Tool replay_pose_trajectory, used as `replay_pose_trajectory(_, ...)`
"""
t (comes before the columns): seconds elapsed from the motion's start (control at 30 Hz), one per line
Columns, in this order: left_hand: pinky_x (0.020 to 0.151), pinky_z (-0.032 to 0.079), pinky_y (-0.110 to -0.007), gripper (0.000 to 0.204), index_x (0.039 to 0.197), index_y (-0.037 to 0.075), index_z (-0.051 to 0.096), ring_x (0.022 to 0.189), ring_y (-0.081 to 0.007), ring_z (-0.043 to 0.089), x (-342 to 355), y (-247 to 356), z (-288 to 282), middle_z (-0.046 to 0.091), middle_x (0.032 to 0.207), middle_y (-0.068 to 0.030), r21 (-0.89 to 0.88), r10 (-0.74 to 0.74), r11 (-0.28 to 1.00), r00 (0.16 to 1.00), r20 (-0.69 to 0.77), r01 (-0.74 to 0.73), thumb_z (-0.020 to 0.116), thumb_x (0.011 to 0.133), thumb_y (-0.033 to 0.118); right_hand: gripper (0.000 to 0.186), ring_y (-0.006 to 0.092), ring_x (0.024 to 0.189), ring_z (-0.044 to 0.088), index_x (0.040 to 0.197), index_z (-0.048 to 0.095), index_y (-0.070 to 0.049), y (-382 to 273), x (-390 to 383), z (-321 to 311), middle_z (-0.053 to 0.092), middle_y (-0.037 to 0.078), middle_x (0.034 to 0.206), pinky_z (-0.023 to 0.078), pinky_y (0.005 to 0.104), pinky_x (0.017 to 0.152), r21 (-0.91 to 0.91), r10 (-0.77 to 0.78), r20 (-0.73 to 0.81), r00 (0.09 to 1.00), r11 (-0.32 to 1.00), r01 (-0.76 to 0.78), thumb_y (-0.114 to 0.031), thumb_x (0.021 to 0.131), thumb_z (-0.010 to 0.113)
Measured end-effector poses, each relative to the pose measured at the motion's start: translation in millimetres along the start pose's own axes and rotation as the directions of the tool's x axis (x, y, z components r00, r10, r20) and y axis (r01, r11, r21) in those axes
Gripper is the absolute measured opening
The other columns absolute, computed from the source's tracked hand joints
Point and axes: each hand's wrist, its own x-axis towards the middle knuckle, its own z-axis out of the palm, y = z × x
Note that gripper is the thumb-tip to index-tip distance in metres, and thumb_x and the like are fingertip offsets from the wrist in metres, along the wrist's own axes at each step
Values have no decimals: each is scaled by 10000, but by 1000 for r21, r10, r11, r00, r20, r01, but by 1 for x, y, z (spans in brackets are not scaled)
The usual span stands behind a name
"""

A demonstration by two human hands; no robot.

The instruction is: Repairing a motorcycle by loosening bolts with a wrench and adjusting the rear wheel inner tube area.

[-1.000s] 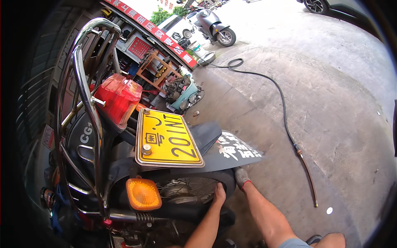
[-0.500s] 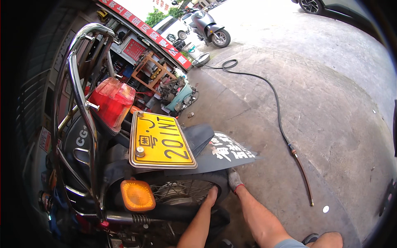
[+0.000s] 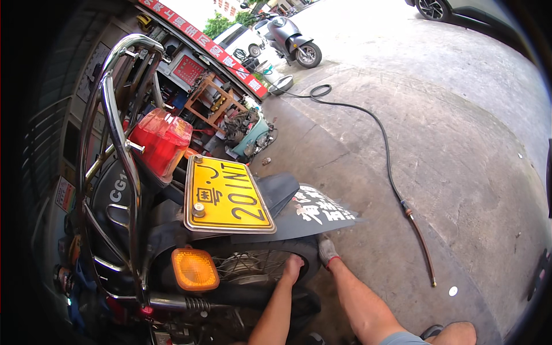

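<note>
A motorcycle's rear wheel, with a black tire [image 3: 309, 260] and wire spokes [image 3: 261, 265], sits below a dark mudguard [image 3: 287, 225] with white lettering. My bare left hand [image 3: 294, 268] reaches in at the wheel's side, by the rim and the outer spokes. Its fingers are turned away and hidden, so I cannot see whether they hold anything. My right hand [image 3: 328, 252], in a grey glove with a red cuff, lies against the tire's outer side. The mudguard's edge hides its fingertips. Above the wheel are a yellow number plate [image 3: 230, 195] and an orange turn signal [image 3: 195, 269].
A chrome rear rack [image 3: 109, 109] and a red tail light [image 3: 161, 144] rise at the left. A black hose [image 3: 386, 155] with a brown end piece [image 3: 422, 244] crosses the concrete at the right. Beyond stand a teal tub of parts [image 3: 251, 138], a wooden shelf [image 3: 201, 95] and a grey scooter [image 3: 290, 40].
The rack, tail light, plate and turn signal appear slightly farther right. My left hand has shifted a little upward at the rim. My right hand stays against the tire.
</note>
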Motion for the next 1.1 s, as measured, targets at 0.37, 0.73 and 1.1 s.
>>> replay_pose_trajectory(0.37, 904, 383, -394, 395, 1145, 79, 520, 1103, -257, 503, -16, 63, 32, 550, 1184, -98, -401, 229, 904, 958, 170, -145, 319, 902, 318, 415, 227, 1112, 512, 1241, 480, -43, 8, -4, 0, 539, 151, 1199, 398, 310, 943, 68, 11, -139, 990, 998, -1, -73, 835, 402)
replay_pose_trajectory(0.73, 982, 329, -487, 394, 1152, 121, 534, 1146, -262, 476, -65, 143, 49, 545, 1199, -67, -662, 361, 686, 931, -54, -304, 308, 911, 338, 361, 179, 1060, 521, 1223, 514, -16, -1, 5, 37, 552, 113, 1203, 375, 268, 915, 964, 287, 0, 958, 255, -77, -194, 949, 360)
replay_pose_trajectory(1.1, 856, 405, -363, 337, 1030, 78, 520, 974, -207, 533, -26, 83, 82, 566, 1047, -79, -498, 170, 810, 937, -307, -310, 289, 925, 300, 382, 190, 981, 540, 1135, 567, -16, 40, -29, 20, 597, 87, 1106, 395, 297, 847, 878, 373, 438, 818, 17, -477, -303, 914, 444)
